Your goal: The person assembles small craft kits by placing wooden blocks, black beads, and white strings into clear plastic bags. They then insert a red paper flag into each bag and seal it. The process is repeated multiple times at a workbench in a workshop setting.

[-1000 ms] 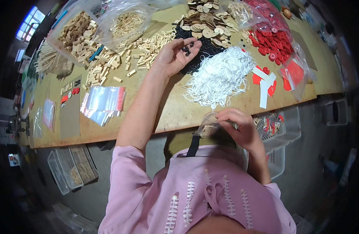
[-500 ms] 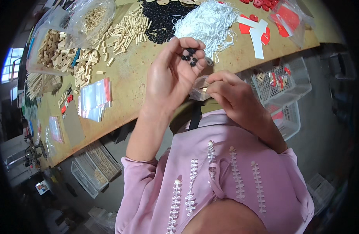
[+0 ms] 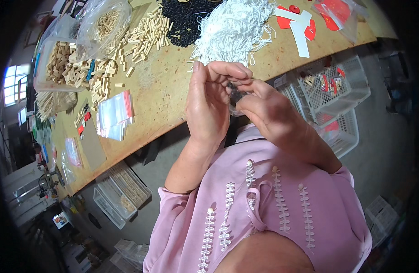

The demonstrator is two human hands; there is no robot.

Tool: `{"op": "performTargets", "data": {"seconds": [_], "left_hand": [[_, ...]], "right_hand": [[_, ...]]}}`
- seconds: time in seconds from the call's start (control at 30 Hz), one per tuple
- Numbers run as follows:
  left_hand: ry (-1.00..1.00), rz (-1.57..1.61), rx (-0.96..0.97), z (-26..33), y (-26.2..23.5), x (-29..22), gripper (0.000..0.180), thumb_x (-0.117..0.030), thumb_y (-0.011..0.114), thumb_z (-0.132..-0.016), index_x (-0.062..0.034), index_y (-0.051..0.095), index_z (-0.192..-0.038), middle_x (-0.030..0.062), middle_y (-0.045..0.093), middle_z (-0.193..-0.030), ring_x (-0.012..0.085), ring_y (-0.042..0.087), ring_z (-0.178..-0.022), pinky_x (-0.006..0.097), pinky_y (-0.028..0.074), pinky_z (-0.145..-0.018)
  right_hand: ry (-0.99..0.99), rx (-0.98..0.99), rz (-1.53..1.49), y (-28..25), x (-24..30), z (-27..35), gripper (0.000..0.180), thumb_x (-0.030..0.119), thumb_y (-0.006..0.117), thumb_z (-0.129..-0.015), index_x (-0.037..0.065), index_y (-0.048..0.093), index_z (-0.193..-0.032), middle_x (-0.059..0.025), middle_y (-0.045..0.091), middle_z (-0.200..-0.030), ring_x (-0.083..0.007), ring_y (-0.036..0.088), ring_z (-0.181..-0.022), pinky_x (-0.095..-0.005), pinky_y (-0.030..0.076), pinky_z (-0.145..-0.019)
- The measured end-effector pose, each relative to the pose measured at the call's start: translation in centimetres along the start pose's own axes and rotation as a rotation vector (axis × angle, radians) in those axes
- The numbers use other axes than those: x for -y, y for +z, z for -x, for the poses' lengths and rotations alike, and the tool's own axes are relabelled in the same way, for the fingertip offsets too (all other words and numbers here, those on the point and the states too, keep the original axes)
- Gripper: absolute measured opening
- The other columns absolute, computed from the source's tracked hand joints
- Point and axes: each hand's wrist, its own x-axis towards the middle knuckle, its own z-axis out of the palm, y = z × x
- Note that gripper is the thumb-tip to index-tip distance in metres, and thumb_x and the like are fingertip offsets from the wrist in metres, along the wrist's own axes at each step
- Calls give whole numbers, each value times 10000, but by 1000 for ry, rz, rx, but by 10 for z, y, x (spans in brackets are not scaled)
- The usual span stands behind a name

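Both hands meet just above the table edge: the left hand (image 3: 212, 102) is cupped shut around small black beads, the right hand (image 3: 264, 107) pinches a small clear plastic bag (image 3: 235, 103) open between them. Tipping slowly over the bag's slack mouth should keep the smooth round beads from spilling past the crinkly film onto the raw plywood table (image 3: 173, 86).

We count two hands, the left hand (image 3: 209, 107) and the right hand (image 3: 264, 107), meeting near the table edge; one heap of white strings (image 3: 232, 27) far right; one patch of black beads (image 3: 184, 16) beside it; one stack of clear zip bags (image 3: 114, 113) to the left; two white wire baskets (image 3: 337, 82) on the right; the small wooden blocks (image 3: 104, 68) are too many to count.
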Motion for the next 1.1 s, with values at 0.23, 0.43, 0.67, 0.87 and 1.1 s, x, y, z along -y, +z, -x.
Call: {"op": "performTargets", "data": {"seconds": [0.23, 0.43, 0.67, 0.87, 1.1], "left_hand": [[-43, 69, 30, -3, -4, 0, 627, -441, 250, -1143, 47, 631, -1043, 205, 685, -1091, 275, 666, -1026, 404, 518, -968], [-108, -267, 115, -23, 1, -15, 273, -237, 544, -1104, 8, 665, -1115, 81, 701, -1055, 98, 626, -891, 251, 521, -826], [217, -936, 60, -132, -39, -25, 167, -148, 683, -1020, -38, 753, -1123, -15, 728, -971, 33, 571, -803, 198, 435, -697], [125, -816, 160, -145, -17, -7, 145, -101, 721, -996, 3, 745, -1095, 12, 736, -977, 66, 635, -857, 216, 505, -783], [194, -1041, 17, -138, -44, -5, 100, -91, 751, -968, -9, 744, -1025, -46, 684, -837, 34, 583, -759, 204, 487, -701]], "right_hand": [[49, 9, -68, -4, -4, -1, 165, -26, 617, -908, -34, 679, -1061, -272, 623, -1200, -428, 640, -1144, -436, 532, -962], [131, 16, -116, -31, -1, -1, 117, -62, 697, -876, -33, 678, -988, -198, 666, -1158, -353, 688, -1035, -394, 557, -885], [17, -166, 141, -73, -38, -1, 123, 14, 755, -859, 9, 717, -976, -134, 732, -1026, -320, 716, -936, -385, 564, -833], [342, -207, -279, -104, -67, -13, 109, 75, 677, -948, -15, 706, -1003, -37, 670, -852, -81, 590, -761, -283, 494, -692], [397, -133, -108, -105, -60, -10, 56, -3, 682, -916, 11, 713, -961, -32, 661, -896, -105, 607, -816, -252, 475, -724]]}}
